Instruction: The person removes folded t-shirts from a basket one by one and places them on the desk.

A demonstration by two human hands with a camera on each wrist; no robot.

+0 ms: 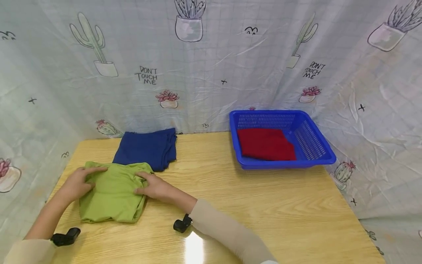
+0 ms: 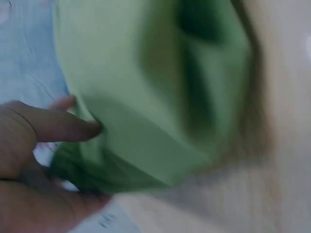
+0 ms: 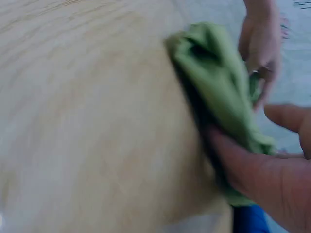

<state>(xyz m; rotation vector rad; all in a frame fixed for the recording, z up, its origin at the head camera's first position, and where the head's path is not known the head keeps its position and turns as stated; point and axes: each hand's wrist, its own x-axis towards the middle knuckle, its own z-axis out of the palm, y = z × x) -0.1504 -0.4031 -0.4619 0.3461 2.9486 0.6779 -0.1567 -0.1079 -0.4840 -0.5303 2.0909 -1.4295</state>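
A folded lime-green cloth [image 1: 113, 196] lies near the left side of the wooden table, overlapping the near edge of a folded navy-blue cloth [image 1: 143, 148]. My left hand [image 1: 74, 185] grips its left edge between thumb and fingers; in the left wrist view the same green cloth [image 2: 131, 107] is pinched at a corner. On the opposite edge, my right hand [image 1: 156, 187] holds the green cloth, its thumb on the near side. The right wrist view is blurred, and the fingers behind the green cloth [image 3: 218, 82] are partly hidden.
A blue plastic basket [image 1: 287, 164] stands at the back right of the table [image 1: 237, 205]. Inside it lies a folded red cloth [image 1: 263, 143]. A printed curtain [image 1: 204, 73] hangs behind and along both sides.
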